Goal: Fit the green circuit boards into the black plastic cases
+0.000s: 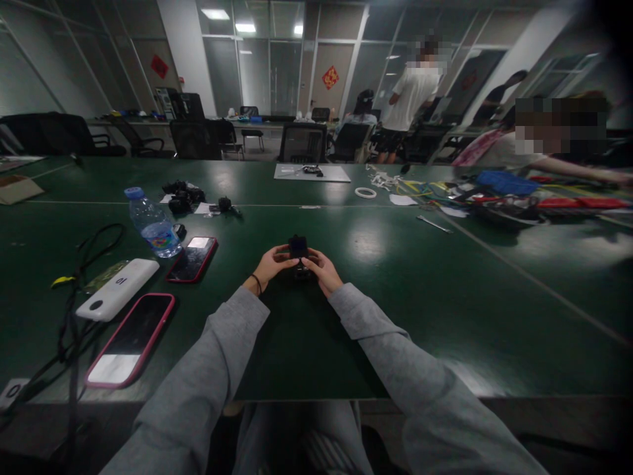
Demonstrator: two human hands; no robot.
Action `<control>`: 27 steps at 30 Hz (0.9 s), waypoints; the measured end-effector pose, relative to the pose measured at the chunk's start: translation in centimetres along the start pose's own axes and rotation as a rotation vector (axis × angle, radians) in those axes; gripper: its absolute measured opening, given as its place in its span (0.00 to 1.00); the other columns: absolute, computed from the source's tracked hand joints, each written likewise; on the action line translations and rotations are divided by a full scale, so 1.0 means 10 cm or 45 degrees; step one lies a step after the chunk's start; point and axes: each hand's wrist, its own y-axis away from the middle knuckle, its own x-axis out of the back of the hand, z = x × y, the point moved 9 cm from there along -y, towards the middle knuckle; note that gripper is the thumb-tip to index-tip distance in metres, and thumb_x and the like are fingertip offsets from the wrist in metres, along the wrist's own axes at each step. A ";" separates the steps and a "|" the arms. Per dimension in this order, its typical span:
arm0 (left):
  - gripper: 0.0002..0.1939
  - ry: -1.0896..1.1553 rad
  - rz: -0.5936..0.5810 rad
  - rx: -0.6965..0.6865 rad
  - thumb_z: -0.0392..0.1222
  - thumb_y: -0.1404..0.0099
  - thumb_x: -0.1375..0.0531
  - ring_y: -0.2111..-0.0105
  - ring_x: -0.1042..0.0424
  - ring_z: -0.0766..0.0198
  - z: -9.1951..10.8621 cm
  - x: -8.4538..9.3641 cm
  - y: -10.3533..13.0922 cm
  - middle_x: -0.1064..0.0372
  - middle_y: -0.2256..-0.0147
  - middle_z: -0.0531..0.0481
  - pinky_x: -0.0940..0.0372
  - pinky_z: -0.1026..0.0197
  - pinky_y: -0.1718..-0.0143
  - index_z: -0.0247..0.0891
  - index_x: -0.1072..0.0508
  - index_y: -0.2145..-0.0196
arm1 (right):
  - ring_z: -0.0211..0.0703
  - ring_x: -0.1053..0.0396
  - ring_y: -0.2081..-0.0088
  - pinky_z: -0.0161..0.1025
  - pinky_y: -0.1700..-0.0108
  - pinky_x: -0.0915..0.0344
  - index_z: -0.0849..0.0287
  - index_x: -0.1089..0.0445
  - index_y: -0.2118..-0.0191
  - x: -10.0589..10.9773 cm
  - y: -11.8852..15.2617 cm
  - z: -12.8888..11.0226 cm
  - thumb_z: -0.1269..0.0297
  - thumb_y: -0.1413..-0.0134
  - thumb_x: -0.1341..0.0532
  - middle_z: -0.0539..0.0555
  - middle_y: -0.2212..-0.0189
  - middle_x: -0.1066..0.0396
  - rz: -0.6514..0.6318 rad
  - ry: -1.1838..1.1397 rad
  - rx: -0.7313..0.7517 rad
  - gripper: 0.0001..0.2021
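Note:
A small black device (299,248), boxy with a squarish upper part, is held upright over the green table (405,310) straight ahead of me. My left hand (273,266) grips its left side, thumb across the front. From the right, my right hand (320,267) holds the same device, its thumb meeting the other near the lower front. Fingers of both hands wrap behind it and are partly hidden. The device's exact kind is too dark and small to make out.
Left of my hands lie a red-edged phone (192,259), a pink-cased phone (132,340), a white power bank (119,289), black cables (74,316) and a water bottle (154,224). A wrench (434,224) and a tool pile (509,194) are at right, where another person (529,145) reaches.

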 end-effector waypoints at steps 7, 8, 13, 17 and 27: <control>0.37 0.034 0.001 0.016 0.41 0.54 0.26 0.54 0.27 0.56 0.02 0.00 0.04 0.27 0.54 0.39 0.36 0.46 0.46 0.34 0.30 0.47 | 0.47 0.29 0.54 0.49 0.45 0.35 0.56 0.35 0.48 -0.05 0.01 -0.02 0.57 0.64 0.24 0.54 0.59 0.27 -0.076 -0.016 -0.014 0.35; 0.36 0.030 -0.001 0.014 0.41 0.54 0.26 0.54 0.27 0.56 0.02 0.00 0.04 0.27 0.54 0.39 0.36 0.46 0.46 0.34 0.30 0.47 | 0.47 0.29 0.54 0.49 0.45 0.35 0.56 0.35 0.48 -0.05 0.01 -0.02 0.57 0.64 0.24 0.54 0.59 0.27 -0.078 -0.014 -0.018 0.35; 0.36 -0.002 -0.017 0.015 0.41 0.54 0.26 0.55 0.27 0.56 0.02 -0.01 0.03 0.27 0.55 0.40 0.36 0.47 0.46 0.34 0.30 0.48 | 0.47 0.29 0.54 0.51 0.44 0.35 0.55 0.36 0.48 -0.06 0.00 0.00 0.58 0.65 0.24 0.54 0.59 0.27 -0.096 0.007 -0.025 0.36; 0.36 -0.003 -0.014 0.020 0.41 0.54 0.26 0.54 0.27 0.57 0.03 -0.01 0.04 0.26 0.55 0.40 0.37 0.47 0.45 0.34 0.30 0.48 | 0.48 0.29 0.53 0.51 0.43 0.36 0.55 0.37 0.48 -0.06 0.00 0.01 0.57 0.65 0.24 0.55 0.58 0.27 -0.100 0.011 -0.024 0.36; 0.36 0.008 -0.019 0.024 0.41 0.55 0.26 0.55 0.27 0.56 0.05 -0.02 0.06 0.27 0.54 0.39 0.37 0.46 0.46 0.34 0.30 0.48 | 0.49 0.29 0.52 0.52 0.42 0.37 0.56 0.35 0.49 -0.08 0.03 -0.05 0.56 0.65 0.24 0.56 0.57 0.27 -0.087 0.011 0.019 0.35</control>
